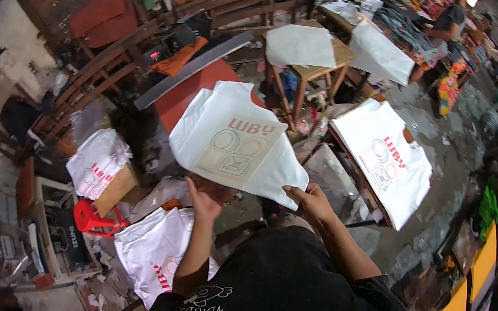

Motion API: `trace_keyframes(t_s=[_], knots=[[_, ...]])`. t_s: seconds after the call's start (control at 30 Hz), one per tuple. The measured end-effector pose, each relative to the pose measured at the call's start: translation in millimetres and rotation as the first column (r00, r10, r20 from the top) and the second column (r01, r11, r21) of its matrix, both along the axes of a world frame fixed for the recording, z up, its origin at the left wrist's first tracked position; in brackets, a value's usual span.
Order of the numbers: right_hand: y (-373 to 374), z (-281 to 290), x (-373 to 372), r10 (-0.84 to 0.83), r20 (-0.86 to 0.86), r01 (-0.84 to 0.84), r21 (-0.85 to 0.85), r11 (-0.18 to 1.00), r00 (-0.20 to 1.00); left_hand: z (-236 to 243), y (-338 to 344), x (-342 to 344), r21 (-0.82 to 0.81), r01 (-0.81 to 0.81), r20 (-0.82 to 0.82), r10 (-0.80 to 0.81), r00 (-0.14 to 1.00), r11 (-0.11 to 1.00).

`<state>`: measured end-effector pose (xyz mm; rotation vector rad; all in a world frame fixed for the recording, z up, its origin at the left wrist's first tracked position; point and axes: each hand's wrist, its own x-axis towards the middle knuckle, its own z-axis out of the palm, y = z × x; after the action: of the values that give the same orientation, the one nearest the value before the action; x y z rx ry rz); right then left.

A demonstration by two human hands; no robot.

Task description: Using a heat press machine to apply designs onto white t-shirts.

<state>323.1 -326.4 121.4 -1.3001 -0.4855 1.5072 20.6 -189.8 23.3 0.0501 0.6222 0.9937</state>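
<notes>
A white cloth panel (pixel 204 111), cut with curved edges like a garment piece, lies spread over a red board (pixel 191 93) in front of me. On it is a beige, film-like rectangle (pixel 251 137) with red lettering and line-drawn shapes. My right hand (pixel 313 204) pinches the panel's near right corner between thumb and fingers. Below the panel's near edge, my left hand (pixel 206 200) is held with its fingers apart, gripping nothing; some fingertips are hard to make out against the dark background.
Printed white panels (pixel 382 158) are stacked on a stand at right. More printed cloth (pixel 153 247) lies by my left arm, and another pile (pixel 98 163) is near a red stool (pixel 90 217). A wooden stool (pixel 312 69) bears a white sheet. A person (pixel 450 25) is at far right.
</notes>
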Motion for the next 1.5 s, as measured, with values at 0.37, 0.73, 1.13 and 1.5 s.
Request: trace_keyframes(t_s=[0.37,0.73,1.13,1.5], knots=[[-164.5,112.9,91.3,-0.514,0.180,0.483,0.192,0.854,0.839,58.5,81.9,44.4,0.135,0.101,-0.358,-0.047,0.932,0.986],[-308.2,123.3,185.8,-0.989,-0.075,0.969,0.225,0.106,0.126,257.9,99.1,403.7,0.505,0.683,-0.686,-0.235,0.689,0.529],[-297.9,111.1,451.8,-0.992,0.024,0.979,0.161,0.125,0.123,237.2,144.8,695.3,0.435,0.894,-0.824,-0.352,0.444,0.107],[-294.0,24.1,393.5,-0.954,0.281,0.971,0.180,0.156,0.101,115.1,147.2,623.4,0.420,0.893,-0.773,-0.452,0.444,0.160]])
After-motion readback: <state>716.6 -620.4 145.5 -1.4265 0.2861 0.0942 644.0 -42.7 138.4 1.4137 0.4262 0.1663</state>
